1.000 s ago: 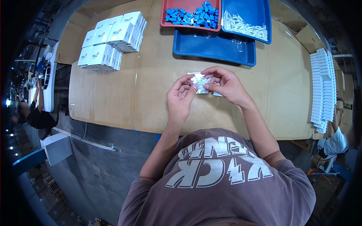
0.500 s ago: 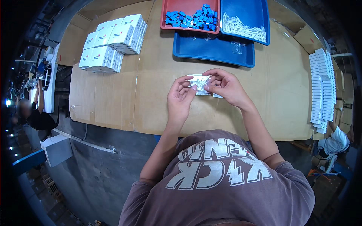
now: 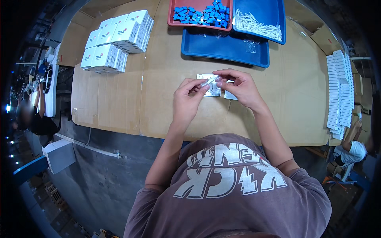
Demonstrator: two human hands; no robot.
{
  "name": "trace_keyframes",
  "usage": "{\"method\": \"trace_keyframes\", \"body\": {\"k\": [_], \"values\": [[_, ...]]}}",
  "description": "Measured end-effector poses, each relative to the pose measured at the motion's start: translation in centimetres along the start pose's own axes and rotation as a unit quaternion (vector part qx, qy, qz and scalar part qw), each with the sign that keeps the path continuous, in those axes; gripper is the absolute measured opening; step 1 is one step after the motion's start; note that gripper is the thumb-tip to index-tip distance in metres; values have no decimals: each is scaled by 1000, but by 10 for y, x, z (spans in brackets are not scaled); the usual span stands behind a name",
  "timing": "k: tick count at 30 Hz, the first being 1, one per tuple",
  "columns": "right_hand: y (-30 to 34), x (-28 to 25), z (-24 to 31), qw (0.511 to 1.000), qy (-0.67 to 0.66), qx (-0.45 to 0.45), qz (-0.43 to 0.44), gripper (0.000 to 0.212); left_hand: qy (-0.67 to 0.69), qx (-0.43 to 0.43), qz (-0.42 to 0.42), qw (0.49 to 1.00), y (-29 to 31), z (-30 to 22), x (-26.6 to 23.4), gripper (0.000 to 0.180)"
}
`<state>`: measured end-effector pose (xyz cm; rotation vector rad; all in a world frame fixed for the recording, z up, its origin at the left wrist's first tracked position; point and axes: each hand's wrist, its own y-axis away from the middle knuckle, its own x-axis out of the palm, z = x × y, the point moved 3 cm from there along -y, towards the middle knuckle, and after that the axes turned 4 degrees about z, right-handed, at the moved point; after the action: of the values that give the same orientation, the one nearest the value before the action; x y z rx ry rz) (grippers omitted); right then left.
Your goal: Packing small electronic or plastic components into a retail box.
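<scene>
Between my two hands, above the cardboard-covered table, is a small crinkled clear plastic bag (image 3: 210, 81) with pale slender pieces in it. My left hand (image 3: 189, 96) pinches its left side between thumb and fingers. At the other end my right hand (image 3: 242, 89) grips it with thumb and forefinger. Behind the bag lies a white printed card or box (image 3: 214, 93), partly covered by my fingers. A second small white flat piece (image 3: 230, 95) shows beside it, half hidden under my right hand.
Blue clips fill a red tray (image 3: 171, 20); white stick-like pieces lie in a blue tray (image 3: 280, 12). Below them, another blue tray (image 3: 214, 57) holds a clear wrapper. Stacked white boxes (image 3: 104, 55) stand left, more (image 3: 339, 95) right. People sit at both sides.
The bag, spread flat between my hands before, is now bunched up and slightly tilted. My left hand has shifted a little left, and the white card behind shows more.
</scene>
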<state>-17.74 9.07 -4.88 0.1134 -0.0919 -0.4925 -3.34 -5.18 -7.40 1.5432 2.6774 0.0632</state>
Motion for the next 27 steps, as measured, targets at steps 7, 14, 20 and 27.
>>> {"method": "trace_keyframes", "body": {"k": [7, 14, 20, 27], "values": [[-2, -4, -10, 986, 136, -32, -92, 24, -75, 29, 3, 997, -13, -1, 0, 22], [1, -11, -53, 986, 102, 46, -123, 21, -162, 76, -7, 984, -15, 20, -8, 25], [-1, 0, -48, 998, -23, 17, -61, 19, -288, 185, 21, 939, -9, 15, 2, 33], [-7, -10, -54, 995, 76, 28, -66, 22, -276, 158, 88, 944, -11, 17, -4, 35]]}}
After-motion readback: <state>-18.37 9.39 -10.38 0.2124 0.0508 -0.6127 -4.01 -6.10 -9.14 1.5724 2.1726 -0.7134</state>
